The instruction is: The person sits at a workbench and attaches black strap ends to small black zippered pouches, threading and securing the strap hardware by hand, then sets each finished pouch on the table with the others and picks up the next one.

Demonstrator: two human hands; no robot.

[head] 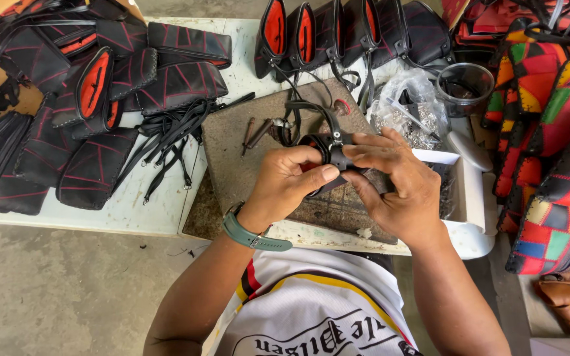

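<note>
Small black pouch (333, 153) with strap, pinched between left hand (289, 183) and right hand (397, 188), fingers closed round it, above brown board (232, 142)

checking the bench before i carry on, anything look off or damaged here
Nothing is spilled or broken. Both hands hold a black strap piece. The work board is worn and stained, and loose straps trail across the table.
</note>
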